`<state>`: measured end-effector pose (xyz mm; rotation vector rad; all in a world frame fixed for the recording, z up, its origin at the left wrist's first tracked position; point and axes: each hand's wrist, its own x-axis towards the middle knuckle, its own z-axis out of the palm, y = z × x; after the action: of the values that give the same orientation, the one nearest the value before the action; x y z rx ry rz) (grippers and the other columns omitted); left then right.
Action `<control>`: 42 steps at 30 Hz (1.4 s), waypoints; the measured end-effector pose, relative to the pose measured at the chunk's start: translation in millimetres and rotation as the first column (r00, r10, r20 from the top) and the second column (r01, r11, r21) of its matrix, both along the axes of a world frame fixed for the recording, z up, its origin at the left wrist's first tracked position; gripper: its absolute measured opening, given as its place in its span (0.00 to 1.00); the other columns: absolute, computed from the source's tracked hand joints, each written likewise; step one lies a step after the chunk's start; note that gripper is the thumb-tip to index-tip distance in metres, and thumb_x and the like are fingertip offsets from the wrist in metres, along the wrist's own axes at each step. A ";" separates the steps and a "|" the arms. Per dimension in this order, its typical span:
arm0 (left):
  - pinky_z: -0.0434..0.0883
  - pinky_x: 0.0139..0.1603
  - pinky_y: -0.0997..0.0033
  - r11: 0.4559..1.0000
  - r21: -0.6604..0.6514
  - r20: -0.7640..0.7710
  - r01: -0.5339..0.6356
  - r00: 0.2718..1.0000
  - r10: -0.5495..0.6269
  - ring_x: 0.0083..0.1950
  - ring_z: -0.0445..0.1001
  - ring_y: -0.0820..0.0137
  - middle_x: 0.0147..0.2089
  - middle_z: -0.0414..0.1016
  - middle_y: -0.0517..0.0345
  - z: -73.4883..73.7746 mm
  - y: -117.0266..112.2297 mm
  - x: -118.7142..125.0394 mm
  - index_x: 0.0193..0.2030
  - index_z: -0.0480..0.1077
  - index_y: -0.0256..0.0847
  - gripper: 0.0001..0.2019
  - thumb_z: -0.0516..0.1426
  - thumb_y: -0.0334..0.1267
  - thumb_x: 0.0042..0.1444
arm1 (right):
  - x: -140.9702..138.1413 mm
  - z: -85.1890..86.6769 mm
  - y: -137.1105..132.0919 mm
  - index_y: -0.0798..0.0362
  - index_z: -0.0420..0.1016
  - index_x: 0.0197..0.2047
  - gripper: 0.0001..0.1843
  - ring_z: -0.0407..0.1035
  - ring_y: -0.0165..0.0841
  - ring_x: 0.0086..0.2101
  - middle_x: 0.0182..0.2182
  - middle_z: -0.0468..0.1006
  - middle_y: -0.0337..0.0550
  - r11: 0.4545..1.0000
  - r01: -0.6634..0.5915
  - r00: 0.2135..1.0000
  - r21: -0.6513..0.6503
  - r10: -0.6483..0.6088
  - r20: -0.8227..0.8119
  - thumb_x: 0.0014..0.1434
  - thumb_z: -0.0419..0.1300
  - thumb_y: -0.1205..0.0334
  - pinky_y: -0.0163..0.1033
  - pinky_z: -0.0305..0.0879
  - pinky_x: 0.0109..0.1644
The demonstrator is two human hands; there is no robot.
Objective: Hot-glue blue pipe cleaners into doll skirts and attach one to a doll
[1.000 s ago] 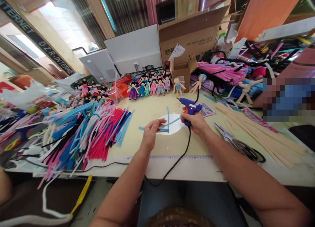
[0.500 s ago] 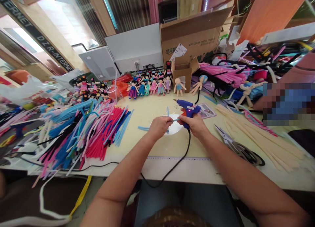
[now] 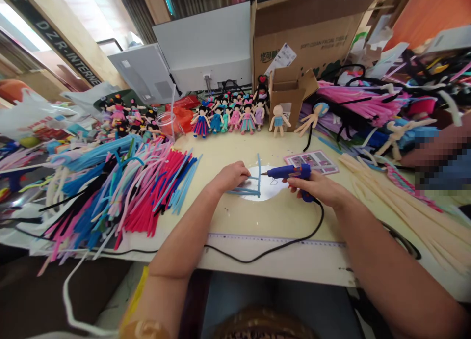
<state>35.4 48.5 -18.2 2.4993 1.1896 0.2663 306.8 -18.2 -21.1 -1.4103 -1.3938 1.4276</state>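
Strip (image 3: 258, 163): light blue, between the hands, nearer the left; long axis runs away from the wearer, crossing the line that joins the hands.
Nozzle (image 3: 264, 173): points leftward from the right hand (image 3: 320, 186) at the strip's side, roughly square to it; tip just beside it, contact cannot be told.
Middle strip (image 3: 253, 177): short blue length showing between the left hand (image 3: 231, 177) and the first strip.
Lower strip (image 3: 243, 192): on the wearer's side of the left hand's fingers, right end at the first strip's near end.
Left hand: fingers drawn together, pinching the middle strip; exact contact partly hidden.
Right hand: wrapped round the glue gun (image 3: 290, 171); trigger pressure cannot be told.
Hands: apart, white disc (image 3: 274, 194) between.
Card (image 3: 318, 161): just beyond the right hand.
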 end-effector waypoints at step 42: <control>0.61 0.32 0.71 0.951 -0.307 -0.129 0.028 0.989 -0.070 0.29 0.69 0.72 0.28 0.74 0.61 20.3 -25.7 5.0 0.37 0.68 0.42 0.09 0.47 0.36 0.59 | -21.0 3.9 1.0 0.51 0.72 0.27 0.14 0.59 0.27 0.20 0.19 0.69 0.35 0.995 -0.101 0.907 -0.001 0.092 0.410 0.49 0.63 0.49 0.34 0.55 0.23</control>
<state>40.3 22.8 2.2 2.3001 1.1218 -0.1011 285.8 -17.2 -17.1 -1.7187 -1.7538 1.2134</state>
